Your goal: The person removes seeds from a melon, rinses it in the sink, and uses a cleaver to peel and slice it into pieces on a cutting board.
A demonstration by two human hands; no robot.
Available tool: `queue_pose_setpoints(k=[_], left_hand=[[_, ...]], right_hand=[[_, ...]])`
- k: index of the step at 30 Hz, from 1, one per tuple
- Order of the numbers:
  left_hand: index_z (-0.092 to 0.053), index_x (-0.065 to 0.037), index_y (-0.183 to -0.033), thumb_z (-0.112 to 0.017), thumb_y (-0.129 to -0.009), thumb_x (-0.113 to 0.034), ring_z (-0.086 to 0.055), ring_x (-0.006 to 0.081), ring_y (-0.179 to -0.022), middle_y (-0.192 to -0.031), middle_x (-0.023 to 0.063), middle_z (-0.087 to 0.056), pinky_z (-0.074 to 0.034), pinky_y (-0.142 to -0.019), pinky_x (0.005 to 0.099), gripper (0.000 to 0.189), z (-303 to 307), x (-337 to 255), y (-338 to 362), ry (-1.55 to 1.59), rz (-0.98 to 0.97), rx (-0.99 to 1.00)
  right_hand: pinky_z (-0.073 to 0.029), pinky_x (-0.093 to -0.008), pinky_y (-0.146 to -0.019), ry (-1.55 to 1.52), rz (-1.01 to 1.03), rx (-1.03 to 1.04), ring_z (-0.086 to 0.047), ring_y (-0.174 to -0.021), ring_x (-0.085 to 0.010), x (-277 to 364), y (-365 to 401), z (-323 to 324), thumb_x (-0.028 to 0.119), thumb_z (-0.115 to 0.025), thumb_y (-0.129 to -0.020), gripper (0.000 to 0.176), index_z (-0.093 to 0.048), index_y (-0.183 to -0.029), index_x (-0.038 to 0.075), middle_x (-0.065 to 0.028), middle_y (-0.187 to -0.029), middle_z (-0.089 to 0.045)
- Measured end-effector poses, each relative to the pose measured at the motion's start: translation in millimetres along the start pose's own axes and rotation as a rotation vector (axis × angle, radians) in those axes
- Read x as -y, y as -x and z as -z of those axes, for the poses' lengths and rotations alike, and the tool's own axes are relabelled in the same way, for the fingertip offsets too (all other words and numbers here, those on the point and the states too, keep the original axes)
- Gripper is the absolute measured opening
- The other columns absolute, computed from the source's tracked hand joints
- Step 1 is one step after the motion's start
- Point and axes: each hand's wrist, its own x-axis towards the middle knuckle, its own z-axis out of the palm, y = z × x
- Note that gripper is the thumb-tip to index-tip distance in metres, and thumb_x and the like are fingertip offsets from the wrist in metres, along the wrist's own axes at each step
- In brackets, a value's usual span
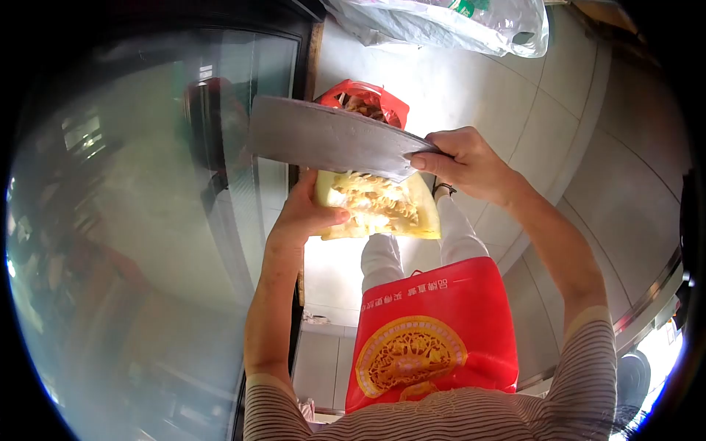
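Note:
A wide grey cleaver (331,140) is in my right hand (467,165), its blade stretching left above a piece of yellow-fleshed melon or squash (390,207). The cut face of the piece shows pale seeds and stringy pulp. My left hand (307,213) holds the piece at its left side, thumb on the cut face. The blade overlaps the piece's far edge; whether they touch I cannot tell. Beyond the blade stands an open red bag (398,110) with brownish scraps inside, partly hidden by the cleaver.
A red apron (434,331) with a gold round print covers my lap. A dark-framed glass panel (147,220) runs along the left. At the top lies a clear plastic bag (471,29) on the light tiled floor (551,125). Grey tiled cabinets or walls curve along the right.

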Motion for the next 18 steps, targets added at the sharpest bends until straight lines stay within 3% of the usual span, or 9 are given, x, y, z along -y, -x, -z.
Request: queue_pose_setpoints(k=[1,4,9,13,18], left_hand=[[-0.038,0.003,-0.132,-0.074,-0.057,-0.006,-0.053,0.0192,-0.112,-0.121,0.0109,-0.054,-0.039,-0.099,0.0314,0.084,-0.5,0.4,-0.2,0.034,0.007,-0.001],[-0.038,0.003,-0.133,-0.073,-0.057,-0.007,-0.051,0.019,-0.113,-0.123,0.0109,-0.053,-0.038,-0.1,0.0313,0.084,-5.1,-5.7,3.7,0.108,0.031,-0.011],[-0.039,0.003,-0.131,-0.073,-0.057,-0.006,-0.052,0.0181,-0.111,-0.12,0.0099,-0.054,-0.039,-0.098,0.0311,0.082,-13.5,-3.9,5.7,0.226,0.053,-0.042],[-0.041,0.003,-0.128,-0.072,-0.057,-0.01,-0.055,0.0196,-0.108,-0.116,0.0102,-0.057,-0.042,-0.096,0.0318,0.079,-3.8,20.3,2.4,0.124,0.076,-0.088],[-0.041,0.001,-0.128,-0.07,-0.059,-0.005,-0.056,0.0171,-0.104,-0.114,0.0085,-0.057,-0.046,-0.091,0.0307,0.075,-8.4,21.3,-2.0,0.177,0.007,-0.106]], right_hand=[[-0.037,-0.0245,-0.046,0.069,0.045,0.008,-0.044,-0.051,-0.0048,-5.4,1.3,1.7,0.027,-0.063,-0.089,0.03,-0.066,-0.086,-0.002,0.0003,-0.056,-0.051],[-0.037,-0.0312,-0.05,-0.125,-0.265,0.064,-0.04,-0.052,-0.0107,-4.7,5.9,6.0,0.031,-0.064,-0.087,0.03,-0.068,-0.088,0.001,-0.0046,-0.055,-0.051],[-0.037,-0.0309,-0.05,-0.152,-0.201,0.05,-0.043,-0.053,-0.0099,-27.3,16.9,-1.2,0.032,-0.062,-0.088,0.031,-0.067,-0.091,0.001,-0.0046,-0.056,-0.052],[-0.039,-0.0313,-0.05,-0.213,-0.196,0.022,-0.043,-0.052,-0.011,-15.9,5.5,-28.6,0.033,-0.062,-0.088,0.032,-0.067,-0.091,0.002,-0.0058,-0.057,-0.053],[-0.041,-0.0356,-0.048,0.216,0.212,-0.177,-0.052,-0.05,-0.0233,-15.2,6.9,-32.6,0.027,-0.063,-0.086,0.027,-0.059,-0.077,0.001,-0.01,-0.062,-0.055]])
